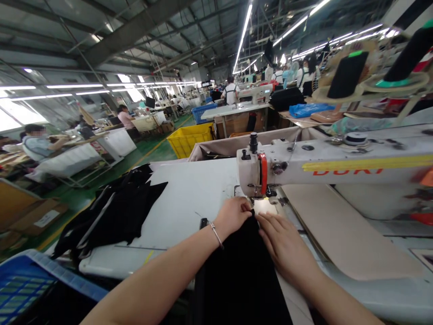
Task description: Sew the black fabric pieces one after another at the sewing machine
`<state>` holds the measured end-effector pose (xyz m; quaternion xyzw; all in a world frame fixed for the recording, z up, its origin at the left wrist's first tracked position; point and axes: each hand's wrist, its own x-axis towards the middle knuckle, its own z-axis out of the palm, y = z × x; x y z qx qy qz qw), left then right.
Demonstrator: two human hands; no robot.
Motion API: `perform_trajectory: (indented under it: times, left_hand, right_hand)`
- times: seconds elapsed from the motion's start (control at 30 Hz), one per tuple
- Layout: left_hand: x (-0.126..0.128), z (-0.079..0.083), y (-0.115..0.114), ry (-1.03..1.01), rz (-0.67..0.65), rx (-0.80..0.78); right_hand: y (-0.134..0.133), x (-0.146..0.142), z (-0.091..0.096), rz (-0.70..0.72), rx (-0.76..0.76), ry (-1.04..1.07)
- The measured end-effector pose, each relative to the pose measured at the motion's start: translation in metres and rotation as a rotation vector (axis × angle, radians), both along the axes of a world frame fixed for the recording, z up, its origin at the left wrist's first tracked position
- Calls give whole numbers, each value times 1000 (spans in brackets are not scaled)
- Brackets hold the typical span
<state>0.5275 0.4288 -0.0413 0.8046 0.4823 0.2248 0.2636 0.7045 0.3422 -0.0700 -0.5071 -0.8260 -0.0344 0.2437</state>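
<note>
A long piece of black fabric point(241, 271) runs from the front of the sewing machine point(259, 174) down over the table edge toward me. My left hand point(233, 214), with a bracelet at the wrist, pinches the far end of this fabric close to the presser foot. Along the fabric's right edge, my right hand point(282, 237) lies with its fingers stretched out, the fingertips near the needle area. A small lit patch shows on the machine bed just behind the fingers. The exact contact between fabric and presser foot is hidden by my hands.
Black fabric pieces point(118, 216) are heaped on the table's left side. A blue basket point(50, 271) stands at lower left, and a yellow bin point(191, 140) behind the table. A beige panel point(348, 234) lies under the machine arm. Black thread cones point(348, 74) stand at upper right. People work farther off.
</note>
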Motion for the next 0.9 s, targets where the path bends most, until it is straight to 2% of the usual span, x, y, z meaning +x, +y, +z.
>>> perform_trajectory:
  times: [0.2,0.43,0.57,0.7,0.77,0.9]
  left_hand:
    - [5,6,13,43,26,66]
    - [8,-7,27,50,65,81]
    - [8,2,14,77,79,154]
    - [0,11,-15,191,-132,303]
    - [-6,10,-24,211,-215,303]
    - [-11,3,-25,203,-226,303]
  right_hand:
    - [-1,2,-1,1,-40,-32]
    - [0,0,1,-25,-74,-46]
    - [1,1,0,-31,-77,-39]
    - [1,3,-2,-7,-93,-23]
    - [2,3,-3,0,-93,-15]
    - [1,2,0,-18,-90,-13]
